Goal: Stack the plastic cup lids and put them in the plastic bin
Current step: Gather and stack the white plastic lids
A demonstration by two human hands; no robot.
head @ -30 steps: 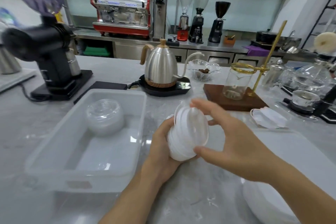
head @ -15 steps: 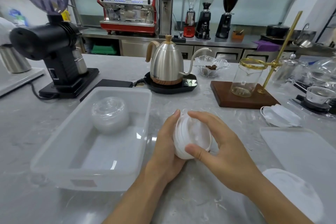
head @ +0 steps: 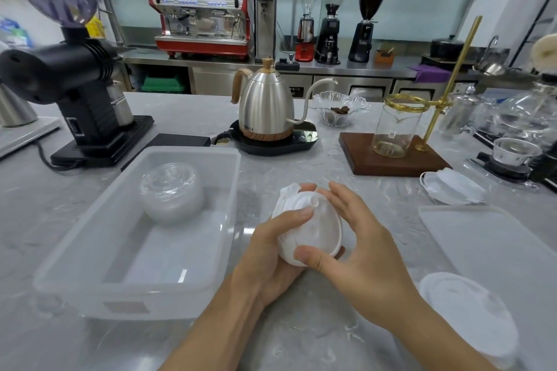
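A stack of white plastic cup lids (head: 312, 227) is held on its side just above the counter, right of the bin. My left hand (head: 271, 253) cups it from below and behind, thumb on its front face. My right hand (head: 355, 238) grips the front lid's rim with thumb and fingers. The translucent plastic bin (head: 90, 289) stands at the left with a stack of clear domed lids (head: 170, 191) in its far part. More white lids (head: 470, 316) lie at the lower right, and another few lids (head: 452, 185) rest at the right.
A black grinder (head: 75, 93) stands at the far left behind the bin. A steel kettle (head: 266, 108) on a black base sits beyond my hands. A wooden stand (head: 388, 156) with a glass jar is right of it. A flat bin cover (head: 494, 250) lies at right.
The lid stack has closed up from fanned apart to pressed together. Both hands stayed around it, and the view shifted slightly.
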